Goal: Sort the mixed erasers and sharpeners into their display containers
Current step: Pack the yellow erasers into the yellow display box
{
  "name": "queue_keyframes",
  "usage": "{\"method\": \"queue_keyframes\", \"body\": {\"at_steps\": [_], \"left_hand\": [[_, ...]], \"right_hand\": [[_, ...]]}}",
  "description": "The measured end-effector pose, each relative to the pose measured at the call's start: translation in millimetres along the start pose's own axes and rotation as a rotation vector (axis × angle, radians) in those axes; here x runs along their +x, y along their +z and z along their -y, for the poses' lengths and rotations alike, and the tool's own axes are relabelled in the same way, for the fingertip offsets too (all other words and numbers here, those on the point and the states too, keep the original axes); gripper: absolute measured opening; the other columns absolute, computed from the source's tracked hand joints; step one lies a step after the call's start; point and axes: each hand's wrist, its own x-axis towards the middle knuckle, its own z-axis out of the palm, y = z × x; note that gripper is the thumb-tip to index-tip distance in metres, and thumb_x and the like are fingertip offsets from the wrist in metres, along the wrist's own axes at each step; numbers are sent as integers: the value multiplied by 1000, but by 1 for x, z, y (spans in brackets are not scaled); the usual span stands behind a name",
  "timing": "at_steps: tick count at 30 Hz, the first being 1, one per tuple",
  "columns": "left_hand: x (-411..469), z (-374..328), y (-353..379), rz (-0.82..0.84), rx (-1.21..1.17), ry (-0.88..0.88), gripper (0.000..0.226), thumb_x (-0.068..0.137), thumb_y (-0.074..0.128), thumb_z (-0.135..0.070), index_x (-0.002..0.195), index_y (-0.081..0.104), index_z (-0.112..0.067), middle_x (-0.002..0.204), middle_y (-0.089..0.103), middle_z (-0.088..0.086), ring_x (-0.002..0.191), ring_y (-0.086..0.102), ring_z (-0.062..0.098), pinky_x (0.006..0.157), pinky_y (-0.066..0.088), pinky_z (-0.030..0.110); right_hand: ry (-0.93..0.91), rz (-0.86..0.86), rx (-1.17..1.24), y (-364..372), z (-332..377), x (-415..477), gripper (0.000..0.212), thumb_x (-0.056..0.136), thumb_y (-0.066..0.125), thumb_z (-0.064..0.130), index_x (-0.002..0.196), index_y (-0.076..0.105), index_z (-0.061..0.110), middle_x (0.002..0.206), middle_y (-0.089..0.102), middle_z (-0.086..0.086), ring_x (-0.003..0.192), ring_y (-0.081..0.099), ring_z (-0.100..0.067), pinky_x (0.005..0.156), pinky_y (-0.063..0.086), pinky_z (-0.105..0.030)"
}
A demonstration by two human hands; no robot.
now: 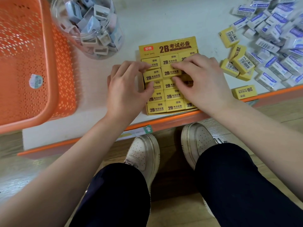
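Grip: the right hand (200,82) pinches a yellow paper-wrapped 2B eraser (171,72) between forefinger and thumb, the left hand (127,90) pinching the neighbouring eraser (152,75) at its 9 o'clock, both inside the yellow cardboard display box (167,46) at 12 o'clock. Best seated flat, labels aligned (the loose eraser pile (268,45) lies at 2 o'clock).

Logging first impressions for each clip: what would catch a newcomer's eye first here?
The yellow cardboard display box of yellow 2B erasers at the front edge of the white shelf, with the left hand and right hand pinching erasers in its second row. Left of it stand a clear plastic jar of sharpeners and an orange perforated plastic basket; a heap of blue-and-white wrapped erasers lies at the right.
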Motion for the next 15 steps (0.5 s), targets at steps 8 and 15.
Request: {"method": "queue_keyframes", "body": {"at_steps": [8,15], "left_hand": [[-2,-4,4,-86,97,-6,18,82,66,-28,98,72,-21,104,64,-6,101,53,27,83,36,32],[10,-15,10,-109,247,9,23,89,58,-33,104,72,-24,107,67,-7,100,54,29,85,35,37]], "right_hand": [[4,-41,28,0,-2,0,20,83,63,20,99,69,11,93,65,-8,88,62,-28,77,37,-33],[54,-111,44,1,-8,9,17,81,66,18,95,72,11,87,64,-7,84,61,-29,74,41,-36]]}}
